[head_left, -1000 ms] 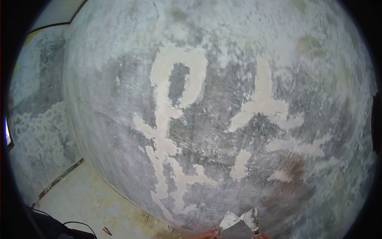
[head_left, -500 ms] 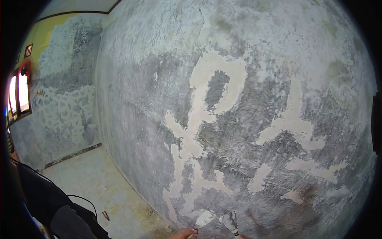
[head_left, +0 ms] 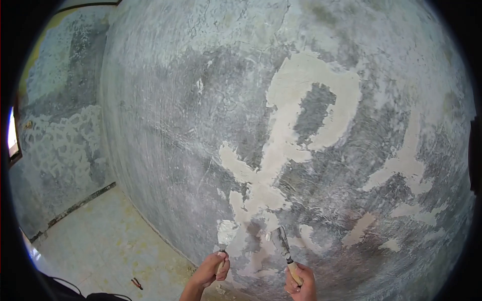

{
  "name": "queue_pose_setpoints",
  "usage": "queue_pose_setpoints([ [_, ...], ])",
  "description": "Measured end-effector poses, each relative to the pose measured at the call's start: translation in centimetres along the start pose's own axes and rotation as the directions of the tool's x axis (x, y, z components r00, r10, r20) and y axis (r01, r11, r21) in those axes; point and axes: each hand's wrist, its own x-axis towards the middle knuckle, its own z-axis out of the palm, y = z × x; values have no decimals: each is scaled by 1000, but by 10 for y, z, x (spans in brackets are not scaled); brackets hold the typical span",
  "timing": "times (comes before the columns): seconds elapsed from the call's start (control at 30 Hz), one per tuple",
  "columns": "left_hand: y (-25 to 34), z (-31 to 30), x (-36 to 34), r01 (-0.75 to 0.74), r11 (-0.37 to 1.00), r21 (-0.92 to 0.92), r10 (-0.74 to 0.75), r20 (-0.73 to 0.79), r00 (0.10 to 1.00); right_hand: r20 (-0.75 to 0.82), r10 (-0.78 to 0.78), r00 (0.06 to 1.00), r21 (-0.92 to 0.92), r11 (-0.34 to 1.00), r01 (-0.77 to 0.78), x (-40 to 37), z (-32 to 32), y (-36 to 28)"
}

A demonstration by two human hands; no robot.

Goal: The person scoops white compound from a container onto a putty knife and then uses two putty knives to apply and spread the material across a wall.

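Note:
My left hand (head_left: 211, 269) is closed around the pale handle of a putty knife, whose blade carries a thick lump of white filler (head_left: 227, 232). To its right, my right hand (head_left: 303, 284) grips the wooden handle of a second putty knife (head_left: 280, 241), its metal blade smeared with filler and pointing up. The blade tip overlaps the lower filler patches on the grey wall (head_left: 165, 150) in this view. Above both knives runs a large branching patch of off-white filler (head_left: 281, 130) with a loop at its top.
More filler patches (head_left: 409, 163) cover the wall at the right. A pale floor (head_left: 100, 241) meets the wall at lower left, with red-handled pliers (head_left: 136, 284) lying on it. A dark cable (head_left: 68, 283) crosses the lower left corner. A window (head_left: 12, 133) shows at the far left.
Both hands and putty knives have risen from the bottom edge into fuller view. The camera has turned, so the wall patches sit farther right and the window is mostly out of view.

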Motion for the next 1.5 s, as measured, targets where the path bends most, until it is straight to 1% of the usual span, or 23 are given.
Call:
queue_pose_setpoints([
  [0.1, 28, -7, 6, -41, 997, 61, 42, -20, 999, -10, 33, 999, -46, 998, -33, 27, 3, -4],
  [0.2, 51, -13, 20, -81, 988, 131, 84, -19, 996, 18, 33, 999, 0, 999, -33, 52, -3, -2],
  [0.3, 62, -27, 28, -124, 978, 165, 132, -42, 990, -35, 70, 997, -138, 988, -74, 79, 14, -13],
  [0.47, 76, -46, 34, -190, 962, 197, 215, -112, 970, 172, 126, 977, -17, 992, -125, 140, 0, 6],
  [0.5, 80, -48, 33, -193, 969, 153, 211, -110, 971, 217, 135, 967, 7, 990, -140, 151, -1, 9],
  [0.6, 90, -54, 33, -223, 962, 161, 251, -184, 950, 301, 205, 931, 66, 970, -234, 179, 2, 16],
  [0.67, 100, -60, 38, -247, 961, 122, 267, -201, 942, 300, 206, 931, 65, 970, -236, 191, 9, 16],
  [0.7, 105, -64, 40, -252, 963, 99, 268, -209, 940, 292, 203, 935, 61, 971, -230, 194, 14, 14],
  [0.83, 133, -85, 54, -244, 963, 117, 262, -179, 948, 248, 153, 957, 7, 987, -160, 203, 35, 5],
  [0.93, 158, -106, 67, -228, 966, 124, 244, -132, 961, 157, 132, 979, -37, 991, -128, 211, 55, 2],
  [0.97, 166, -115, 72, -221, 967, 126, 236, -113, 965, 125, 130, 984, -17, 992, -129, 215, 61, 4],
  [1.07, 195, -147, 88, -208, 971, 121, 215, -51, 975, 103, -3, 995, 5, 1000, 2, 227, 80, 25],
  [1.1, 203, -159, 91, -200, 973, 119, 205, -31, 978, 76, -41, 996, -20, 999, 43, 229, 88, 31],
  [1.2, 238, -192, 97, -132, 979, 155, 126, 50, 991, 17, -127, 992, -72, 989, 128, 231, 128, 46],
  [1.23, 246, -204, 98, -126, 983, 135, 117, 79, 990, -5, -130, 992, -25, 991, 129, 231, 138, 56],
  [1.33, 274, -226, 94, -60, 991, 122, 48, 101, 994, -87, -155, 984, -73, 986, 149, 226, 172, 68],
  [1.37, 280, -234, 93, -37, 991, 125, 24, 106, 994, -54, -161, 986, -27, 987, 159, 222, 179, 73],
  [1.47, 297, -254, 98, 3, 987, 162, -26, 137, 990, -113, -196, 974, -16, 981, 196, 219, 215, 79],
  [1.5, 301, -258, 99, 16, 984, 180, -41, 137, 990, -201, -202, 959, -71, 979, 191, 221, 227, 81],
])
